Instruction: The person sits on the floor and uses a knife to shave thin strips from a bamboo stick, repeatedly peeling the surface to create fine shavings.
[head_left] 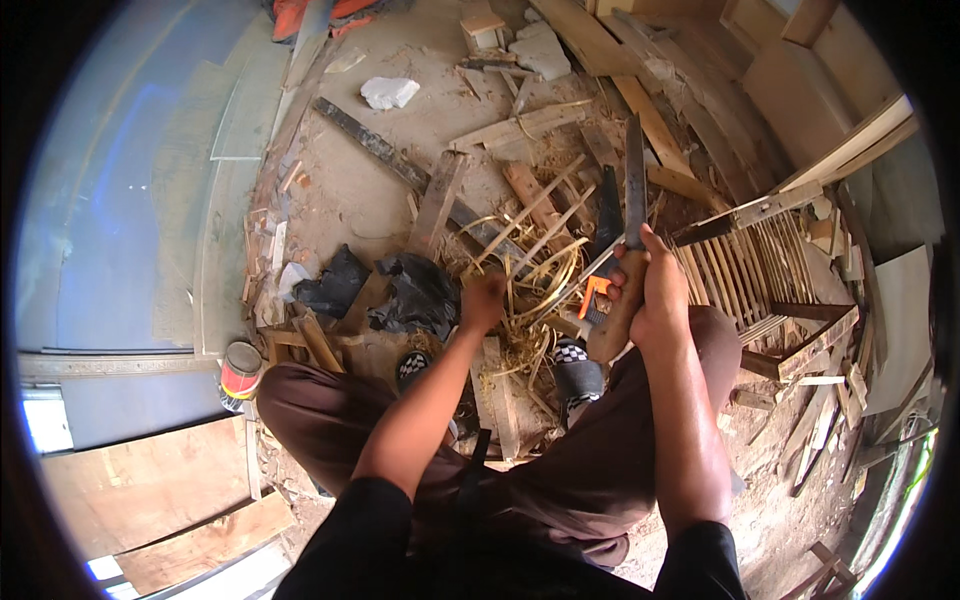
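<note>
knife (634, 185), long-bladed with a wooden handle: held in the right hand (656, 295), at 2 to 3 o'clock. all clock positions are read from the left hand, with 12 at the top of the view. the right hand is wrapped around the upper part of the handle; the butt projects below the grip, and the blade points to 12.

left hand (483, 300): positioned near the center, at the edge of a loose heap of thin pale strips (563, 268). its fingers appear curled; whether they grip a strip cannot be told.

surrounding items: an orange-handled tool (592, 298) lies at 3, just beside the knife handle. a slatted wooden frame (822, 340) is located farther out at 3. crumpled black plastic sheet (415, 300) lies at 9, near the left hand. a short wooden plank (437, 205) is at 11, resting across a long dark beam (365, 140). a white lump (390, 93) sits beyond, also at 11. a can (240, 374) with a red and yellow band stands at 8, near the person's left knee.
</note>
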